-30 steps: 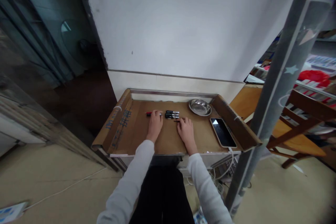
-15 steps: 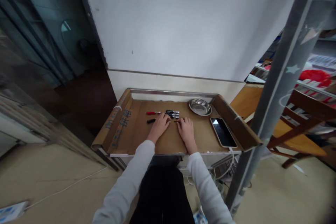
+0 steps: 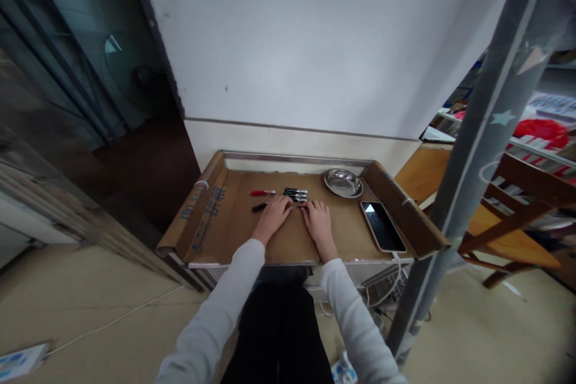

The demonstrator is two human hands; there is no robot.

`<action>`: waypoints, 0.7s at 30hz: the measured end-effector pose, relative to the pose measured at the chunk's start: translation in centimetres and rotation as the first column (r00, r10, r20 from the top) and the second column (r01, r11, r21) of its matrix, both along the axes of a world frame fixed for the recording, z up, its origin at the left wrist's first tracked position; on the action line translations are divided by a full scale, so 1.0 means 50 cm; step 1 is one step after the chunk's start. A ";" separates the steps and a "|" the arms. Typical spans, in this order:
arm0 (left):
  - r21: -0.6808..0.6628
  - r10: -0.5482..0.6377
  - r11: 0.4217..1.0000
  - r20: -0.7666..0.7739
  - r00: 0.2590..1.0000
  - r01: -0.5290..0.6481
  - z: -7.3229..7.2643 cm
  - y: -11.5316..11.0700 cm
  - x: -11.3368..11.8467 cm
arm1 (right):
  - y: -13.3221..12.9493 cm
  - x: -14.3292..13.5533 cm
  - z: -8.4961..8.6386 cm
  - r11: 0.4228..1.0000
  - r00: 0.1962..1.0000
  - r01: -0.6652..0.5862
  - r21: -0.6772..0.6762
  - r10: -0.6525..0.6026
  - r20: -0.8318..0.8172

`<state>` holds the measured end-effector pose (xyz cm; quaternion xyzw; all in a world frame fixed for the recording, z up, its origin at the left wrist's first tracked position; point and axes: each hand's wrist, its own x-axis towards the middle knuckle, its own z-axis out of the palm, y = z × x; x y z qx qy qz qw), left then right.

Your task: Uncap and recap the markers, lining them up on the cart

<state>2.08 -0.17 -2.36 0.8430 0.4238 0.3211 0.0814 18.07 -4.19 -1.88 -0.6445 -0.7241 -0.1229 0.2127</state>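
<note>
On the cardboard-lined table [image 3: 238,234], several dark pens [image 3: 296,192] lie side by side near the middle. A red pen [image 3: 261,193] is left of them. My left hand [image 3: 275,215] has its fingers curled together beside a black piece [image 3: 260,207], which sticks out on its left; what its fingertips hold is too small to make out. Close by on the right, my right hand [image 3: 317,220] rests low over the cardboard, fingers bent, with a small thin dark item at its thumb and fingertips. The two hands are slightly apart.
A round metal dish [image 3: 343,183] sits at the back right of the table. In front of it lies a phone [image 3: 383,227] with a white cable. Raised cardboard flaps edge both sides. A grey post [image 3: 468,150] and wooden chair [image 3: 517,234] stand to the right.
My right hand has shifted very slightly to the left. The pens, dish and phone have stayed in place.
</note>
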 end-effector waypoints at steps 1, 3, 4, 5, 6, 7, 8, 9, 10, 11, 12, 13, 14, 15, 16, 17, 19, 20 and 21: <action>-0.001 0.005 1.000 0.001 1.000 -0.005 0.000 0.000 0.000 | 0.000 0.000 0.000 1.000 1.000 0.000 -0.002 0.000 0.000; -0.003 0.021 1.000 0.012 1.000 -0.021 -0.002 0.002 0.001 | 0.000 0.000 0.001 1.000 1.000 0.000 -0.001 0.000 -0.004; -0.007 0.025 1.000 0.016 1.000 -0.025 -0.002 0.002 0.002 | 0.000 -0.001 0.001 1.000 1.000 0.006 0.001 -0.006 -0.007; -0.011 0.025 1.000 0.019 1.000 -0.025 -0.003 0.003 0.002 | 0.000 -0.001 0.001 1.000 1.000 0.017 0.004 -0.017 -0.009; -0.013 0.020 1.000 0.018 1.000 -0.020 -0.003 0.003 0.003 | 0.000 -0.001 0.001 1.000 0.999 0.030 0.005 -0.030 -0.010; -0.014 0.012 1.000 0.015 1.000 -0.011 -0.003 0.003 0.003 | 0.001 -0.001 0.001 0.999 0.999 0.043 0.006 -0.043 -0.010; -0.014 0.006 1.000 0.011 1.000 -0.006 -0.002 0.003 0.003 | 0.002 -0.002 0.000 0.999 0.999 0.051 0.005 -0.051 -0.009; -0.013 0.004 1.000 0.008 1.000 -0.003 -0.001 0.003 0.004 | 0.003 -0.002 -0.001 0.999 0.999 0.050 0.005 -0.050 -0.008; -0.013 0.004 1.000 0.006 1.000 -0.004 -0.001 0.002 0.004 | 0.004 -0.001 -0.002 0.999 0.999 0.041 0.004 -0.041 -0.007; -0.011 0.009 1.000 0.008 1.000 -0.009 0.000 0.002 0.004 | 0.005 -0.001 -0.003 1.000 1.000 0.026 0.003 -0.026 -0.006; -0.010 0.015 1.000 0.010 1.000 -0.015 0.001 0.001 0.004 | 0.006 -0.001 -0.004 1.000 1.000 0.012 0.004 -0.011 -0.006; -0.010 0.020 1.000 0.012 1.000 -0.019 0.001 0.000 0.004 | 0.006 0.000 -0.006 1.000 1.000 0.001 0.006 -0.001 -0.007; -0.010 0.024 1.000 0.014 1.000 -0.024 0.002 0.000 0.005 | 0.007 0.000 -0.007 1.000 1.000 -0.002 0.008 0.002 -0.009; -0.011 0.027 1.000 0.016 1.000 -0.027 0.003 -0.001 0.005 | 0.007 0.001 -0.007 1.000 1.000 0.000 0.009 0.000 -0.011; -0.012 0.030 0.999 0.020 0.999 -0.030 0.004 -0.001 0.005 | 0.007 0.001 -0.007 1.000 1.000 0.004 0.009 -0.003 -0.013; -0.014 0.030 0.999 0.023 0.999 -0.029 0.005 -0.002 0.005 | 0.007 0.001 -0.007 1.000 1.000 0.007 0.009 -0.007 -0.015; -0.016 0.021 1.000 0.033 0.999 -0.021 0.007 -0.004 0.005 | 0.006 0.001 -0.006 1.000 1.000 -0.002 0.005 0.002 -0.022; -0.018 0.014 1.000 0.041 0.999 -0.013 0.009 -0.004 0.005 | 0.006 0.001 -0.006 1.000 1.000 -0.011 0.003 0.011 -0.028; -0.022 0.005 1.000 0.049 0.999 -0.004 0.010 -0.006 0.004 | 0.005 0.001 -0.005 1.000 0.999 -0.024 0.003 0.024 -0.036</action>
